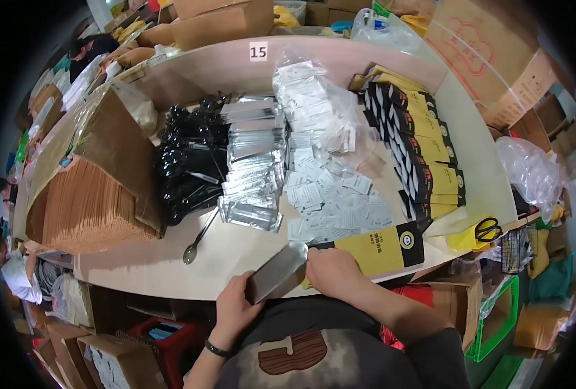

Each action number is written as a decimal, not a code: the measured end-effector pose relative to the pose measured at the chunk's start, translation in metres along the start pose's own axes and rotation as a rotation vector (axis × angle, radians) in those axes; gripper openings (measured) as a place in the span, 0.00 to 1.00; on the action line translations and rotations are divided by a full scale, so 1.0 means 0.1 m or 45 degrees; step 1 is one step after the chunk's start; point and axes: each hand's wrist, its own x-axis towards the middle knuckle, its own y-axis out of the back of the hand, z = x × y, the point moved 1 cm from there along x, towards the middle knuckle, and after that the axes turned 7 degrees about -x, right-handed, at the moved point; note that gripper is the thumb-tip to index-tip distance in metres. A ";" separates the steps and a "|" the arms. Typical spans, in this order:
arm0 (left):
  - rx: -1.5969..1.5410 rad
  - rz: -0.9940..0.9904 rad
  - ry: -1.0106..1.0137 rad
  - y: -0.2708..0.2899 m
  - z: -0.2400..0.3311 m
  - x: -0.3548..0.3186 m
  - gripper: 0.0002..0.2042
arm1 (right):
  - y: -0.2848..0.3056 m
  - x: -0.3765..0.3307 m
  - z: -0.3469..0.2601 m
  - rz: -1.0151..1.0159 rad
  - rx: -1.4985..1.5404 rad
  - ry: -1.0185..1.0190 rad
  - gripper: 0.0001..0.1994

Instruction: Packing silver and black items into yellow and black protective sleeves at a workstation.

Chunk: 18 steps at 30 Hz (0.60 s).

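My left hand point(236, 310) is closed around the lower end of a flat, silver-grey rectangular packet point(278, 272), held tilted at the table's front edge. At the packet's upper right side is my right hand point(333, 271), its fingers curled closed; what they grip is hidden. Under and beside that hand lies a yellow-and-black pouch point(375, 251). Beyond the hands, white printed sachets point(340, 211) are spread in a loose pile. Silver foil packets point(252, 175) form a long stack to their left. A single dark spoon point(194, 249) lies apart, near the front left.
Black wrapped spoons point(190, 162) are heaped beside a carton of brown paper pieces point(90, 201) on the left. Yellow-and-black pouches point(430, 152) stand in rows at right. Scissors point(487, 231) sit in a yellow holder point(466, 238) at the right edge. A raised panel point(216, 61) borders the back.
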 end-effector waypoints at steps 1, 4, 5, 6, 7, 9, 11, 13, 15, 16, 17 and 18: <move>0.028 -0.075 -0.031 0.07 0.01 -0.01 0.28 | 0.01 0.02 0.02 -0.067 0.094 -0.064 0.14; 0.161 -0.273 -0.158 0.23 -0.10 0.09 0.29 | -0.05 0.13 -0.06 -0.171 0.269 -0.137 0.13; 0.171 -0.313 -0.198 0.24 -0.06 0.16 0.31 | -0.05 0.15 -0.20 -0.181 0.204 0.025 0.13; 0.185 -0.350 -0.233 0.24 -0.01 0.23 0.32 | -0.21 0.17 -0.35 -0.204 0.227 0.008 0.13; 0.206 -0.389 -0.254 0.25 0.01 0.35 0.35 | -0.12 0.19 -0.51 -0.194 -0.012 0.403 0.13; 0.184 -0.271 -0.410 0.17 -0.05 0.45 0.35 | 0.02 0.37 -0.48 -0.144 0.186 0.323 0.12; 0.141 -0.079 -0.609 0.24 0.11 0.45 0.38 | 0.11 0.72 -0.15 0.015 0.283 0.129 0.11; 0.057 0.013 -0.459 0.24 -0.04 0.29 0.39 | 0.36 1.25 0.48 0.263 0.152 -0.178 0.09; 0.059 0.170 -0.430 0.11 -0.20 0.19 0.37 | 0.48 1.64 1.21 0.530 0.039 -0.262 0.13; 0.052 0.216 -0.444 0.04 -0.30 0.20 0.36 | 0.54 1.73 1.31 0.586 0.022 -0.268 0.13; 0.026 0.293 -0.453 -0.01 -0.35 0.18 0.33 | 0.58 1.82 1.28 0.759 -0.141 0.079 0.16; 0.087 0.327 -0.404 -0.07 -0.37 0.15 0.30 | 0.56 1.91 1.34 0.922 -0.327 0.413 0.18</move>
